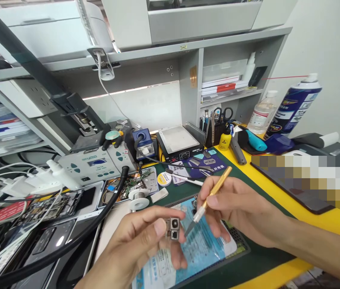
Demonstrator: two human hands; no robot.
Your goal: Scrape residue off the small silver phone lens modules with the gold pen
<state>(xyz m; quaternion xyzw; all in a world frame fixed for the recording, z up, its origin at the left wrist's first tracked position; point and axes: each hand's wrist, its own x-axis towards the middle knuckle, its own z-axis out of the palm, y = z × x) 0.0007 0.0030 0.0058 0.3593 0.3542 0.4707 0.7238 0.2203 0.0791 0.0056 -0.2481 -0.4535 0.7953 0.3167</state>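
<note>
Between the thumb and fingers of my left hand (146, 237) sits a small phone camera module (174, 229) with two square lenses, one above the other, facing me. My right hand (233, 204) grips a craft knife (216, 188) with a gold handle and silver collar. Its pointed blade angles down to the left and ends close beside the camera module; whether it touches cannot be made out. Below both hands lies a blue and white plastic packet (215, 245) on a dark mat.
Left of my hands, a black hose (110, 216) curves over phones and circuit boards. Behind stand a solder spool (139, 199), a grey soldering station (98, 162) and a flat heating plate (178, 140). To the right are a yellow bottle (225, 139), a dark tablet-like slab (278, 180) and a spray can (296, 104).
</note>
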